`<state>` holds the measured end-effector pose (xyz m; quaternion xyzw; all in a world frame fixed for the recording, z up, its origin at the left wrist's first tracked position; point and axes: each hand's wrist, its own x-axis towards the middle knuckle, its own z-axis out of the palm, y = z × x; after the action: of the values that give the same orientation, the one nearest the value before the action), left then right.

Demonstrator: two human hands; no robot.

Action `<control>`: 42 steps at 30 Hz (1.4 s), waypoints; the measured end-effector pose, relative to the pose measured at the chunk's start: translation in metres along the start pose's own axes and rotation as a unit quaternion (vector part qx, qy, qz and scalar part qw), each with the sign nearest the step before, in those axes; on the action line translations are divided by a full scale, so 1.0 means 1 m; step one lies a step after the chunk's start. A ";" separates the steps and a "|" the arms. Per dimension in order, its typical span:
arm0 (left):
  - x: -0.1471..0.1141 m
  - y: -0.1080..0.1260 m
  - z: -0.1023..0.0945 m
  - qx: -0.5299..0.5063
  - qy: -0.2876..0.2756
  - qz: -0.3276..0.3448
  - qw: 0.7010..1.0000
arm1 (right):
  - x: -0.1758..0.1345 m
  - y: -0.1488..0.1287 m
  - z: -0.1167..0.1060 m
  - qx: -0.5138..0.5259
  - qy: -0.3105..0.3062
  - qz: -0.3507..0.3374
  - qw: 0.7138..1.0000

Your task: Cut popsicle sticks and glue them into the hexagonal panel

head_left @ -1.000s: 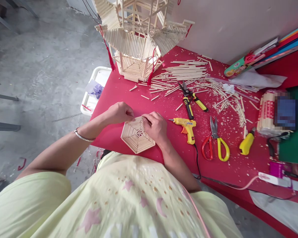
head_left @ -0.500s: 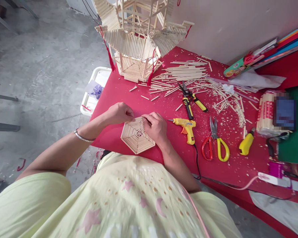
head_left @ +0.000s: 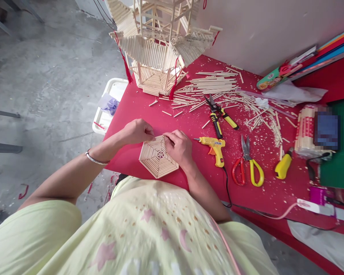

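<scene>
A hexagonal panel of thin wooden sticks (head_left: pixel 158 162), laid in rings around a small star-like centre, rests flat on the red tabletop close to my body. My left hand (head_left: pixel 138 131) is closed in a pinch at its upper left edge. Across from it, my right hand (head_left: pixel 179 146) pinches the upper right edge, its knuckles covering part of the panel. Whether a separate stick lies between the fingertips is too small to tell. To the right of my right hand lies a yellow hot glue gun (head_left: pixel 215 147), nozzle pointing left.
A tasselled stick pagoda (head_left: pixel 154 49) stands at the back left. Loose sticks (head_left: pixel 215 83) and shavings spread rightward from it. Yellow-black cutters (head_left: pixel 218 114), red-and-yellow-handled scissors (head_left: pixel 247 160) and a yellow-handled tool (head_left: pixel 283 166) lie right. A white lid (head_left: pixel 114 88) sits beyond the left edge.
The view has shifted very slightly. Both hands keep their pinch at the panel's top edge, and nothing else has visibly moved.
</scene>
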<state>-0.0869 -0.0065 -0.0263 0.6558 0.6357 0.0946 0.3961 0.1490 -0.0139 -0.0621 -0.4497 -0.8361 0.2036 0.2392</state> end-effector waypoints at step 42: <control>0.000 0.000 0.001 -0.011 0.000 -0.010 1.000 | 0.001 -0.001 -0.002 -0.003 -0.004 -0.002 1.000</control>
<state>-0.0863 -0.0063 -0.0267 0.6450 0.6410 0.0978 0.4044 0.1490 -0.0135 -0.0602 -0.4482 -0.8386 0.2022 0.2344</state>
